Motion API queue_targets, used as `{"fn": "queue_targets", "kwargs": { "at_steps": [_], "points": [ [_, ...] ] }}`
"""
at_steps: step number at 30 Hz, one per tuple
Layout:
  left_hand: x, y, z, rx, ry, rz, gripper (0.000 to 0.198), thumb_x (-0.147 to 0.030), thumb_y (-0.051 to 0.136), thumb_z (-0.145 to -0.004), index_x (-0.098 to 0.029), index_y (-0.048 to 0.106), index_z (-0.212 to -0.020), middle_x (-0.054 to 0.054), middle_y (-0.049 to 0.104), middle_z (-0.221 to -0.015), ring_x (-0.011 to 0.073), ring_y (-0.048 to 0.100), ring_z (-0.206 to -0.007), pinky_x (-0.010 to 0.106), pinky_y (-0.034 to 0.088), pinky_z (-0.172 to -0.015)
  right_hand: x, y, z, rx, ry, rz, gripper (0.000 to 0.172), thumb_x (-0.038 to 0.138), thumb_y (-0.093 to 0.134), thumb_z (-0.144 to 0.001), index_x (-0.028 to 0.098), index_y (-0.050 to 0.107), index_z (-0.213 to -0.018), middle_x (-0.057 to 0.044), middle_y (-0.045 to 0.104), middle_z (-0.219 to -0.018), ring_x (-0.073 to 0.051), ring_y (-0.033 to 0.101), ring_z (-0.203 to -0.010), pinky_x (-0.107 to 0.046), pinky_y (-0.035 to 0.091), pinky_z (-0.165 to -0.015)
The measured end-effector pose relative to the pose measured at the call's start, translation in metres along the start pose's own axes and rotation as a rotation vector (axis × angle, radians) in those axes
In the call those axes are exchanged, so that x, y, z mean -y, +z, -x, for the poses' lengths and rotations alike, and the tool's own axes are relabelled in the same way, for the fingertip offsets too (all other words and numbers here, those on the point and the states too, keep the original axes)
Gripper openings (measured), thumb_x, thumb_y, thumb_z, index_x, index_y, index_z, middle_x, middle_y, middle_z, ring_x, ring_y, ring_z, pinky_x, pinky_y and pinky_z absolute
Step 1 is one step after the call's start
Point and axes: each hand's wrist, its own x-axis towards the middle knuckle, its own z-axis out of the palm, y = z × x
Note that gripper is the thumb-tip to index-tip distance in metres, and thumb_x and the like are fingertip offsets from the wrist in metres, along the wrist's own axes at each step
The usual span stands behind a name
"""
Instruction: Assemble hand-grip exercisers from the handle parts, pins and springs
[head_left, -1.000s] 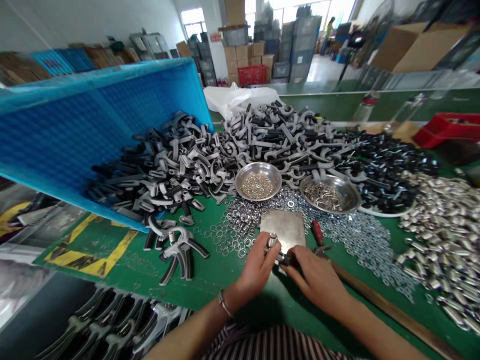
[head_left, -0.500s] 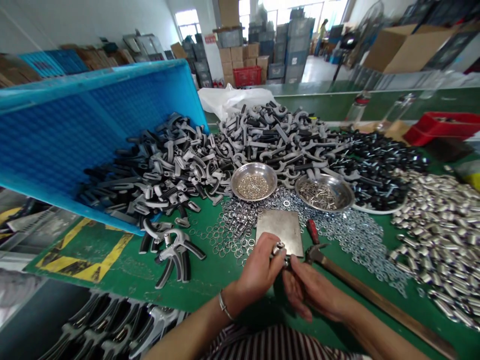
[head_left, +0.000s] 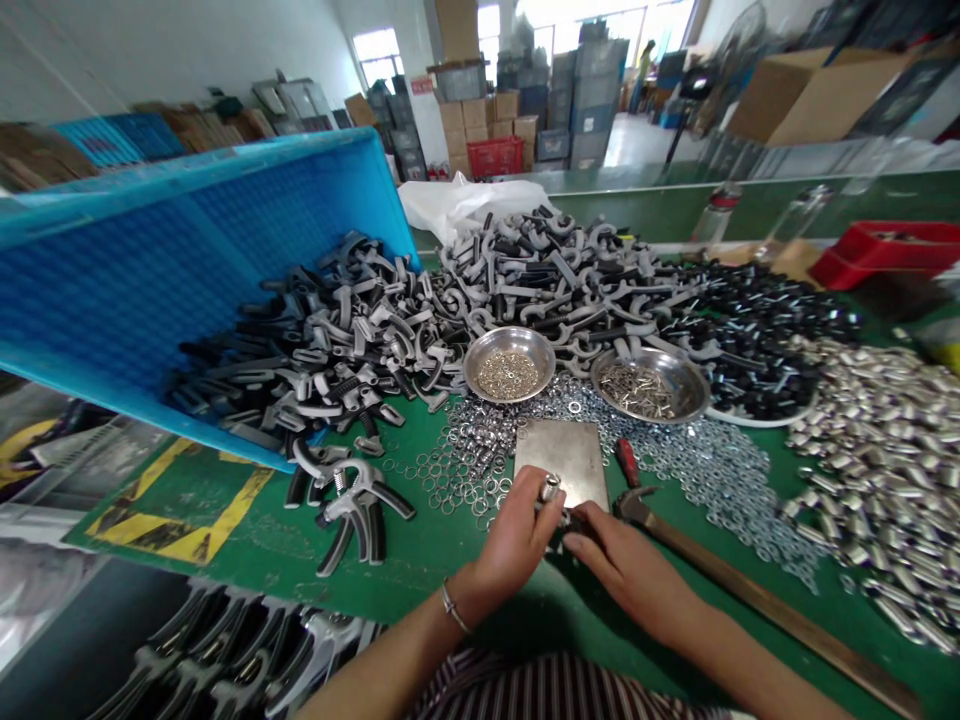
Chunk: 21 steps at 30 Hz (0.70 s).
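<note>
My left hand [head_left: 517, 530] is closed on a small shiny metal spring [head_left: 551, 487], which pokes up between thumb and forefinger. Close against it, my right hand [head_left: 634, 570] has its thumb and fingers pinched at a dark part [head_left: 574, 520], mostly hidden by the fingers. Both hands are just above the near edge of a square metal plate [head_left: 562, 455]. A claw hammer [head_left: 720, 560] with a wooden handle lies to the right of my right hand. Behind it rests a red-handled tool [head_left: 625, 462].
Metal bowls of tiny rings [head_left: 510, 340] and pins [head_left: 690, 385] stand behind loose washers [head_left: 720, 490]. Grey handles [head_left: 540, 260] spill from a tipped blue crate [head_left: 225, 220]. Springs [head_left: 885, 450] and black knobs [head_left: 772, 320] heap up right. Assembled hand grips [head_left: 360, 505] lie left.
My right hand has turned, its fingers now tucked in from above beside the left hand. The spring stands more upright in my left hand. The view has shifted slightly.
</note>
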Motion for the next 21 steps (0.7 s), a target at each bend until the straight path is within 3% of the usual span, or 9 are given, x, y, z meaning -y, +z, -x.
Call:
{"fn": "queue_targets", "kwargs": {
  "at_steps": [2,3,7,9,12,14,15,19,21],
  "points": [
    [0.001,0.006,-0.001,-0.089,-0.144,0.038,0.023,-0.036,0.04,-0.1,-0.02,0.05,-0.087,0.001,0.053,-0.082,0.0155,0.05,-0.077,0.028,0.042,-0.074,-0.002,0.002,-0.001,-0.165,-0.103,0.127,0.046,0.068,0.053,-0.088,0.022,0.054,-0.085,-0.006,0.059,-0.082,-0.019,0.056,-0.072,-0.028,0.045,-0.062],
    [0.001,0.007,-0.001,-0.114,-0.167,0.036,0.023,-0.036,0.04,-0.1,-0.02,0.049,-0.086,0.0,0.052,-0.08,0.0152,0.05,-0.074,0.027,0.042,-0.072,-0.004,0.004,-0.001,-0.166,-0.093,0.082,0.046,0.067,0.052,-0.088,0.022,0.053,-0.084,-0.005,0.058,-0.08,-0.018,0.055,-0.071,-0.028,0.045,-0.062],
    [-0.002,0.0,-0.003,-0.047,0.048,-0.073,0.014,-0.029,0.044,-0.098,-0.019,0.051,-0.092,0.004,0.055,-0.094,0.0174,0.052,-0.089,0.03,0.043,-0.085,-0.006,0.015,0.0,0.122,0.119,-0.311,0.052,0.063,0.015,-0.099,0.024,0.045,-0.083,0.007,0.04,-0.055,-0.011,0.031,-0.037,-0.024,0.036,-0.039],
    [-0.003,-0.005,-0.005,0.019,0.119,-0.086,0.013,-0.029,0.045,-0.098,-0.019,0.051,-0.093,0.006,0.055,-0.097,0.018,0.053,-0.093,0.031,0.043,-0.088,-0.004,0.013,-0.002,0.193,0.155,-0.347,0.057,0.063,0.007,-0.099,0.023,0.046,-0.085,0.007,0.042,-0.053,-0.011,0.031,-0.033,-0.025,0.033,-0.035],
    [-0.001,-0.001,-0.007,-0.015,-0.015,-0.059,0.019,-0.033,0.042,-0.1,-0.02,0.051,-0.09,0.003,0.055,-0.089,0.0169,0.052,-0.084,0.03,0.044,-0.081,-0.001,0.005,-0.005,-0.025,-0.01,-0.033,0.052,0.069,0.034,-0.094,0.022,0.052,-0.086,-0.003,0.059,-0.071,-0.016,0.055,-0.056,-0.027,0.044,-0.05],
    [0.001,0.004,-0.005,-0.074,-0.119,-0.043,0.021,-0.035,0.041,-0.1,-0.02,0.05,-0.089,0.002,0.055,-0.084,0.0159,0.051,-0.077,0.028,0.043,-0.074,-0.002,0.004,-0.006,-0.189,-0.13,0.143,0.048,0.069,0.049,-0.089,0.021,0.053,-0.081,-0.006,0.06,-0.08,-0.019,0.057,-0.071,-0.029,0.046,-0.062],
    [0.002,0.006,-0.004,-0.093,-0.133,-0.051,0.021,-0.035,0.04,-0.1,-0.02,0.05,-0.089,0.001,0.055,-0.083,0.0158,0.051,-0.076,0.028,0.043,-0.074,-0.004,0.006,-0.005,-0.203,-0.129,0.097,0.048,0.068,0.049,-0.089,0.021,0.052,-0.079,-0.004,0.058,-0.077,-0.017,0.055,-0.069,-0.028,0.046,-0.062],
    [-0.001,0.002,-0.009,0.022,0.027,-0.184,0.018,-0.032,0.041,-0.1,-0.019,0.051,-0.091,0.003,0.056,-0.09,0.0172,0.053,-0.084,0.03,0.043,-0.079,-0.012,0.02,-0.003,0.141,0.144,-0.624,0.054,0.069,0.029,-0.096,0.021,0.052,-0.085,0.009,0.037,-0.051,-0.008,0.025,-0.036,-0.021,0.032,-0.038],
    [-0.004,-0.002,-0.022,0.145,0.079,-0.256,0.019,-0.033,0.041,-0.1,-0.02,0.051,-0.09,0.004,0.055,-0.09,0.018,0.054,-0.083,0.03,0.044,-0.078,-0.015,0.018,-0.005,0.219,0.213,-0.725,0.059,0.071,0.023,-0.096,0.021,0.053,-0.089,0.01,0.039,-0.05,-0.007,0.02,-0.032,-0.021,0.027,-0.034]
  ]
}}
